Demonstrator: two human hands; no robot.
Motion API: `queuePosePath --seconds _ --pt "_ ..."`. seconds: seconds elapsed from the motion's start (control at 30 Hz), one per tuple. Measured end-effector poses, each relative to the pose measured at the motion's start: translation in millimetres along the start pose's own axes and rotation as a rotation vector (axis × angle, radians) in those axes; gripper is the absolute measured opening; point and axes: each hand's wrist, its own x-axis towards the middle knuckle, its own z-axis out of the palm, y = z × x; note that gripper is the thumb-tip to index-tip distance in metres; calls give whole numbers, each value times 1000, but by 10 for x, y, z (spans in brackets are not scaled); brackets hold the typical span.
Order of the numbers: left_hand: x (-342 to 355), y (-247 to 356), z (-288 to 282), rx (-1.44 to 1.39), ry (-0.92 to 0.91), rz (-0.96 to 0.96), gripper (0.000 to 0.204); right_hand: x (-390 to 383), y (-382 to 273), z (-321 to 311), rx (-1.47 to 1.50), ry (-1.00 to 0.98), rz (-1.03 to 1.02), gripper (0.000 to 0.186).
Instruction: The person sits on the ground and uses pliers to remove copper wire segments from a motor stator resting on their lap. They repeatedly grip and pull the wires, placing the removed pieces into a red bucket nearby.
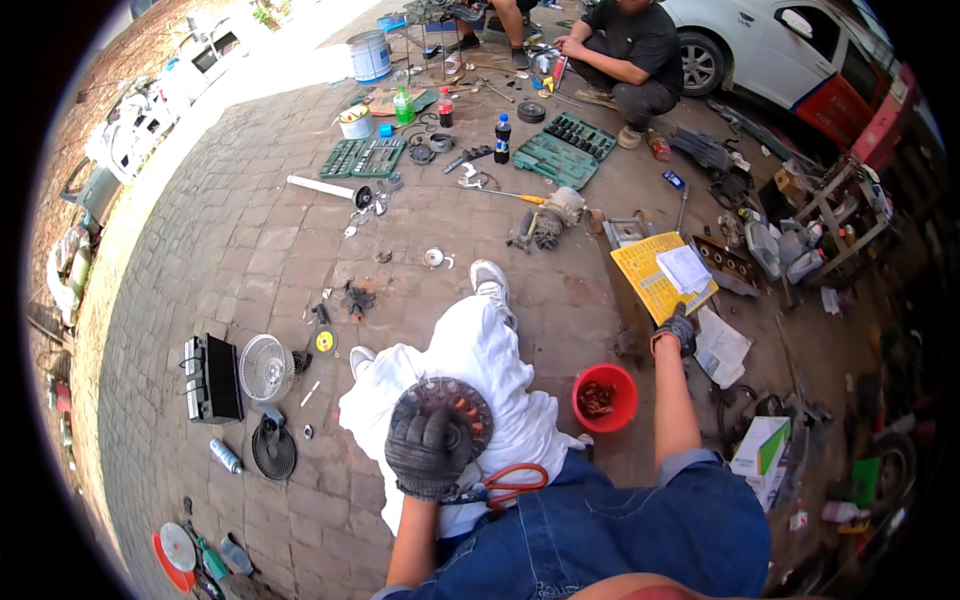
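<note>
My left hand, in a dark work glove, grips a round slotted motor stator with copper-coloured windings inside. The stator rests over the white cloth that covers my lap and legs. Red-handled scissors lie on my lap just right of that hand. My right hand, also gloved, reaches out to the right and is closed at the near edge of a yellow printed board. One finger shows on top of the board; the others are partly hidden. White papers lie on the board.
A red bucket with copper-coloured scraps stands between my legs and right arm. Left are a black battery and fan parts. Ahead lie green tool cases, bottles and a motor. A person squats near a car.
</note>
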Motion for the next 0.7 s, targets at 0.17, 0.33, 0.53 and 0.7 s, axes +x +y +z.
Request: queuePosePath --seconds 0.17,0.33,0.53,0.7 --pt "-37 -39 -154 72 -16 -4 37 -1254 -1108 -397 533 -385 59 57" --pt "-77 -76 -86 25 19 -22 35 -1312 -1804 -55 837 -527 46 45" --pt "-48 -81 -170 44 55 -5 35 -1723 -2422 143 1220 -758 94 32" --pt "-87 -66 -152 13 9 -61 35 -1601 -2740 312 1161 -744 18 28"
